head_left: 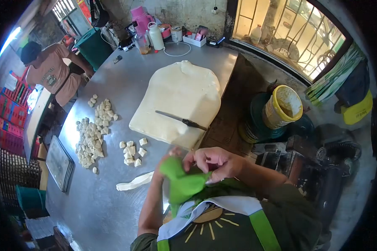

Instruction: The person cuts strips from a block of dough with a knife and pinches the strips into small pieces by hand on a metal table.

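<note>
Green cloth [183, 182] is held close to the chest of the person, over a dark apron [201, 234] with white band. The right hand [215, 162] has its fingers bent and closed on the cloth. The left hand [174, 152] is at the upper left part of the cloth; it is blurred and partly covered, so I cannot tell how its fingers stand.

Farther on, a strip of dough [134, 183] lies on the metal table [98, 213], and beyond it is a small group of dough pieces [129, 151]. Next comes a big flat sheet of dough [176, 90], with a knife [171, 116] lying on it. To its left is spread a larger pile of pieces [88, 144]. At the far edge stands a pale bottle [156, 38]. Beyond the table, on the left side, another person [50, 75] wears a dark cap.
</note>
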The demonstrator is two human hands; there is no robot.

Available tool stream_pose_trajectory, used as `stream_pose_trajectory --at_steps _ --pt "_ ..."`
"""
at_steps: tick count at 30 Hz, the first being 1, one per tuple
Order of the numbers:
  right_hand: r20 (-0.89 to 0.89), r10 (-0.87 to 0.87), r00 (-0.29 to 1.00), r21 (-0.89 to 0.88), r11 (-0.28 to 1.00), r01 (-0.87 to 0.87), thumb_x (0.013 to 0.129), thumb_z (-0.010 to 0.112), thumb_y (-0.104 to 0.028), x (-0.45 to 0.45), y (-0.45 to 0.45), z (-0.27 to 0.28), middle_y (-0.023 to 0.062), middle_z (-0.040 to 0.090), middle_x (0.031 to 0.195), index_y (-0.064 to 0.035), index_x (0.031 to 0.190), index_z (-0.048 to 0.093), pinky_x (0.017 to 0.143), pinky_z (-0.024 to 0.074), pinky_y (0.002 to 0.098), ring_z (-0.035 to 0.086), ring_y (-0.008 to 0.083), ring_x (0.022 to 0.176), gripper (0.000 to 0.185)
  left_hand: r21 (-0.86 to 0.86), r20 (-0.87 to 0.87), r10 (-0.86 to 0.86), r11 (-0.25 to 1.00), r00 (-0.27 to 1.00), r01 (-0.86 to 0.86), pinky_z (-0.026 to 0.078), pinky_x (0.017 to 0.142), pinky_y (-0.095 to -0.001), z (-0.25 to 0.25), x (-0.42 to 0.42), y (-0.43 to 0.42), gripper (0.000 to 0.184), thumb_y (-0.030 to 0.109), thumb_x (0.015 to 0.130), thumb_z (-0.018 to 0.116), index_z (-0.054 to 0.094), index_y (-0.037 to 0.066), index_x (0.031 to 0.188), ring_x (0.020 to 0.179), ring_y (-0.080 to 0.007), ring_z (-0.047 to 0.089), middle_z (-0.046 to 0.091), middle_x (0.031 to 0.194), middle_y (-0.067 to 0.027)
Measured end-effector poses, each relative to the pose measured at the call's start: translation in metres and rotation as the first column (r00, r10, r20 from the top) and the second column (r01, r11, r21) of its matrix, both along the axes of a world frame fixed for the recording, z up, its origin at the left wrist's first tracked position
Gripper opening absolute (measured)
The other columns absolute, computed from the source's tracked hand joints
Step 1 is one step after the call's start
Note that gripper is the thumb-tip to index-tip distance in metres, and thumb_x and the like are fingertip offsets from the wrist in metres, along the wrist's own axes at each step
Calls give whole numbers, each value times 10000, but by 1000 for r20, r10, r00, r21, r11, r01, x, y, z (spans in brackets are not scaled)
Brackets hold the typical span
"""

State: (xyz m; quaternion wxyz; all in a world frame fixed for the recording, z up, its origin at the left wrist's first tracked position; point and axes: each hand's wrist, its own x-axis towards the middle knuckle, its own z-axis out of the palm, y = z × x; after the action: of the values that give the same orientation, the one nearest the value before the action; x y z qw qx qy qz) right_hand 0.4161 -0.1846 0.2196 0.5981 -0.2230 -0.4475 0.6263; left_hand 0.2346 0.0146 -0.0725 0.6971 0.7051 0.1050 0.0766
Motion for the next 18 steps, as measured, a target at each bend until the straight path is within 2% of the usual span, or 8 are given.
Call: stream_pose_trajectory --at_steps 4,8,11,13,15,16,17,18 --pt "231 -86 969 89 994 67 702 609 85 40 -2 9 118 572 1101 -64 808 523 908 424 308 551 183 1015 202 -464 -43 -155 878 987 117 519 882 -334 99 -2 -66 529 210 896 686 501 14 1351 1015 -181 630 636 1247 -99" --pt "492 -291 821 83 954 288 691 615 74 101 2 -36 125 594 1091 -45 817 556 909 442 324 560 178 1046 184 -227 -87 -89 972 992 67 529 824 -340 152 -20 -80 455 197 905 666 548 28 1311 947 -181 648 669 1166 -72" --pt "831 -358 427 220 915 337 753 677 0 111 2 -74 131 618 1085 -28 893 613 900 458 320 568 175 1081 157 10 -124 -17 1000 992 19 539 765 -346 195 -28 -82 386 183 915 646 594 43 1271 880 -181 666 701 1085 -45" --pt "853 -347 391 197 906 374 797 682 -57 92 -4 -63 124 624 1100 -26 912 625 907 460 319 572 176 1087 133 90 -138 15 996 990 -2 543 745 -348 214 -17 -87 365 178 918 640 609 48 1258 857 -181 672 712 1057 -35" --pt "893 -328 308 161 872 462 884 692 -171 64 -3 -52 109 636 1131 -22 951 650 921 465 317 582 179 1098 169 29 -89 313 950 946 -311 540 668 -365 221 -5 -79 276 181 901 636 647 50 1143 771 -218 688 724 958 -57" --pt "892 -324 314 155 874 460 884 692 -171 52 -1 -55 109 636 1131 -22 951 650 921 465 317 582 179 1098 169 -10 -79 450 892 889 -452 539 629 -373 224 -2 -77 236 183 892 635 666 51 1086 728 -237 695 730 908 -67" --pt "749 -100 655 -193 913 360 926 653 -259 39 0 -59 96 644 1139 -25 1003 654 922 474 321 601 189 1078 247 -14 -87 451 891 888 -453 539 629 -373 230 0 -77 236 183 892 635 666 51 1086 728 -237 695 730 908 -67" --pt "454 103 885 -475 869 142 968 613 -348 27 2 -63 83 651 1148 -28 1055 659 922 482 325 620 199 1058 335 354 -177 380 885 908 -302 535 611 -384 239 2 -76 216 183 875 642 660 51 1045 713 -260 691 723 898 -91"
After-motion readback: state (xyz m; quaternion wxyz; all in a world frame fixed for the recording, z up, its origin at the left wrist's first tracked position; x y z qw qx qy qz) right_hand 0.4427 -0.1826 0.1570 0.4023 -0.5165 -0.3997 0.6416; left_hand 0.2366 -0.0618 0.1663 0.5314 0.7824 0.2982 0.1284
